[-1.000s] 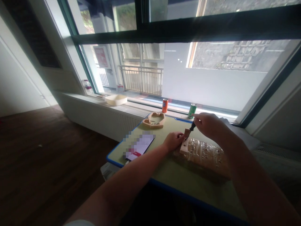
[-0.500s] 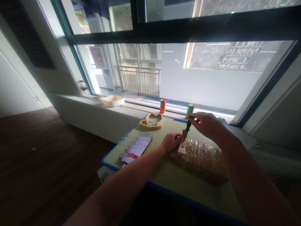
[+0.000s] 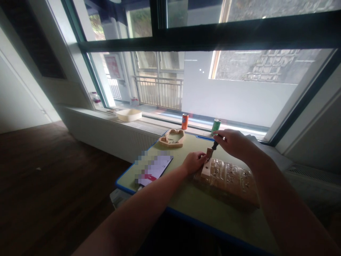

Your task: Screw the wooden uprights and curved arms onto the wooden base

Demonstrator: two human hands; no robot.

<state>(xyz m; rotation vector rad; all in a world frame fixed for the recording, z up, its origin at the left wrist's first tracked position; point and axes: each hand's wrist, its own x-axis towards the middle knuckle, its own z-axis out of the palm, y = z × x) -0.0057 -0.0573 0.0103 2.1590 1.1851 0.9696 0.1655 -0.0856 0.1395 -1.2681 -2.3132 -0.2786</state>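
My right hand (image 3: 230, 140) is closed around the top of a black-handled screwdriver (image 3: 214, 145), which slants down to the left. Its tip meets a small pale wooden piece (image 3: 206, 170) with a dark hole in it. That piece lies on the left end of a brown box (image 3: 234, 192) wrapped in shiny clear tape, with several small marks or bits on top. At the far left corner of the box, my left hand (image 3: 195, 161) has its fingers closed on the wooden piece, beside a short upright wooden part (image 3: 209, 153). The left fingertips are partly hidden.
A wooden heart-shaped tray (image 3: 172, 144) with small metal bits sits at the table's far edge. A phone (image 3: 157, 170) lies left of my left arm. An orange can (image 3: 184, 121), a green can (image 3: 216, 126) and a cream bowl (image 3: 129, 115) stand along the sill.
The screwdriver leans a little more to the right, and my right hand has shifted slightly with it. My left hand stays in place. The whole view has moved down a touch.
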